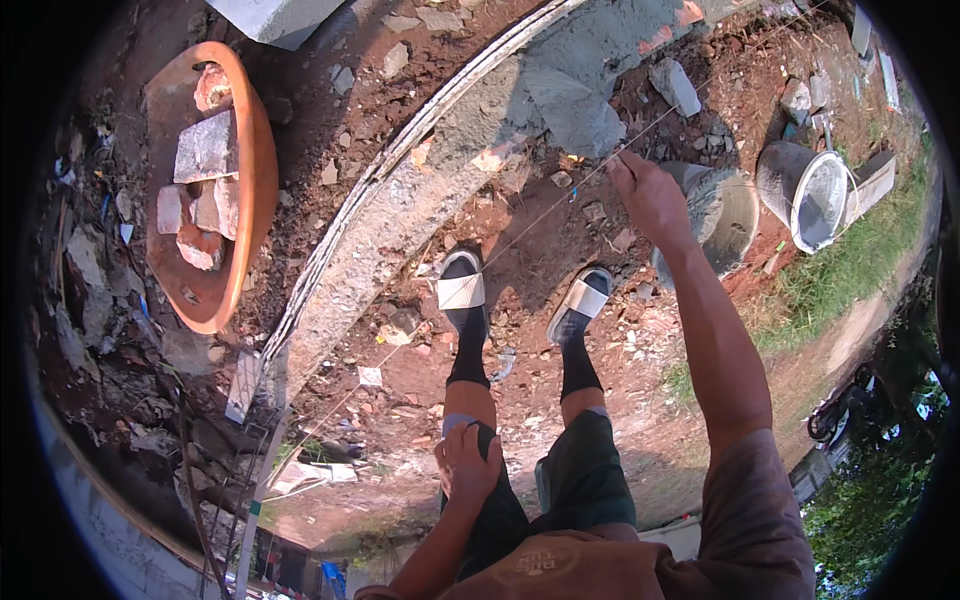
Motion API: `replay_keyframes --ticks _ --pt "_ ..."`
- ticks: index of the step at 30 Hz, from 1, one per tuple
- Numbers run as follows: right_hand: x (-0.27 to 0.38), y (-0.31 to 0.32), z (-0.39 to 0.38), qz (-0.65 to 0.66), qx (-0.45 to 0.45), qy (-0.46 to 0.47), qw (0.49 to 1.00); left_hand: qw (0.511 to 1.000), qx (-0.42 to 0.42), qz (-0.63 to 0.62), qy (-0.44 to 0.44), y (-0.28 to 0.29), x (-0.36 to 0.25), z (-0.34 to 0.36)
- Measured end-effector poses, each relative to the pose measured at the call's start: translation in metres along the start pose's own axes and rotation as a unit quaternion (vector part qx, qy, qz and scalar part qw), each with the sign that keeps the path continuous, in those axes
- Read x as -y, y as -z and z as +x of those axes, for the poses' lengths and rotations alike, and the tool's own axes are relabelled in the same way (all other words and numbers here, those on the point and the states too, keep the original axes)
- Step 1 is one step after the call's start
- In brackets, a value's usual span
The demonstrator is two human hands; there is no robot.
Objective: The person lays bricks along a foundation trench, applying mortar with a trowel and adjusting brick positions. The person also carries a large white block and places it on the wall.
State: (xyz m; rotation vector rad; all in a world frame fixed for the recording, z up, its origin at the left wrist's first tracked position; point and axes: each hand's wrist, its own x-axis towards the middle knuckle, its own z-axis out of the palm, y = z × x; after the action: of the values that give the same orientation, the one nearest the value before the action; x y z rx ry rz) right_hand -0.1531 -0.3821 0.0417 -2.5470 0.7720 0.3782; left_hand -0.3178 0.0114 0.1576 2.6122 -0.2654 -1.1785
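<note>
A thin string [540,218] runs diagonally across the ground beside a low concrete wall [340,300]. My right hand [648,195] reaches forward with its fingers pinched together on this string. Below the fingertips, to the left, a heap of wet grey mortar [580,115] lies against the wall. My left hand [467,464] rests on my left knee with its fingers spread over the dark shorts, holding nothing. On the string's lower left stretch hangs a small white tag [370,377].
An orange-brown basin [255,170] with broken bricks and blocks stands beyond the wall. To the right are a mortar-caked bucket [725,215] and a tipped grey bucket [815,200]. Rubble lies around my sandals [461,290]. A stone chunk [675,87] sits near the mortar.
</note>
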Motion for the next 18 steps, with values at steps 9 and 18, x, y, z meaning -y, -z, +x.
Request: replay_keyframes --ticks 9,18 --pt "0.032 -0.008 0.013 0.401 0.199 -0.215 0.868 0.999 0.015 0.028 0.015 -0.016 -0.009 -0.002" --pt "0.042 -0.047 -0.033 0.104 0.202 -0.05 0.973 0.995 0.048 0.081 0.035 -0.029 -0.023 0.0"
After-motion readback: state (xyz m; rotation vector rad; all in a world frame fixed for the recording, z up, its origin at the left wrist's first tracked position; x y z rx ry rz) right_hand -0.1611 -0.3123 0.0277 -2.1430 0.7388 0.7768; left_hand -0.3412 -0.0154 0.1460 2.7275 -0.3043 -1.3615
